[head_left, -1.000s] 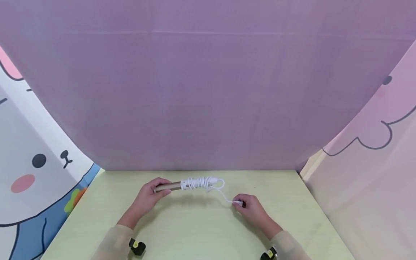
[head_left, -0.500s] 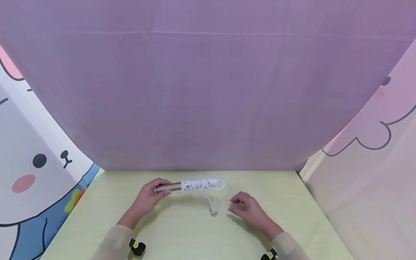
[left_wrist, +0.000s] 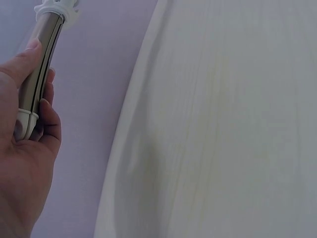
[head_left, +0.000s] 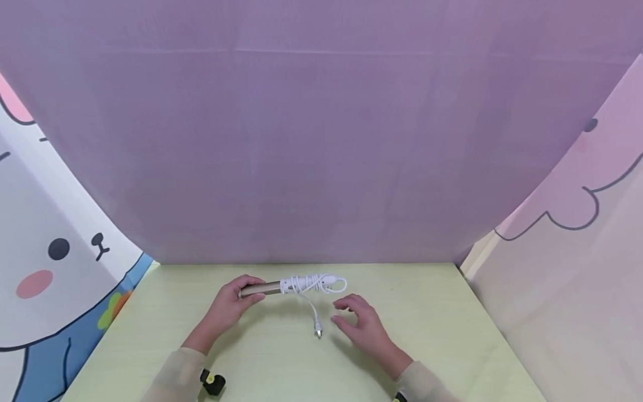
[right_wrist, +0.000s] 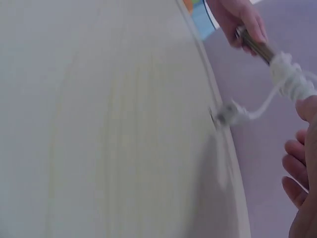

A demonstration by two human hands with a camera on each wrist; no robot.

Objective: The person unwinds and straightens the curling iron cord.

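Purple cloth [head_left: 311, 139] backs the table [head_left: 271, 368]; your left hand [head_left: 231, 302] grips a bronze-and-white wand [head_left: 267, 288] wound in cord [head_left: 314, 283], plug [head_left: 318, 329] dangling near your unclenched right hand [head_left: 365, 330].

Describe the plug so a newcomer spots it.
Above the pale table, the left hand holds a bronze-and-white rod wound with white cord. Follow the cord's free end down to the white plug, hanging left of the right hand. Its metal prongs set it apart from the coiled cord.
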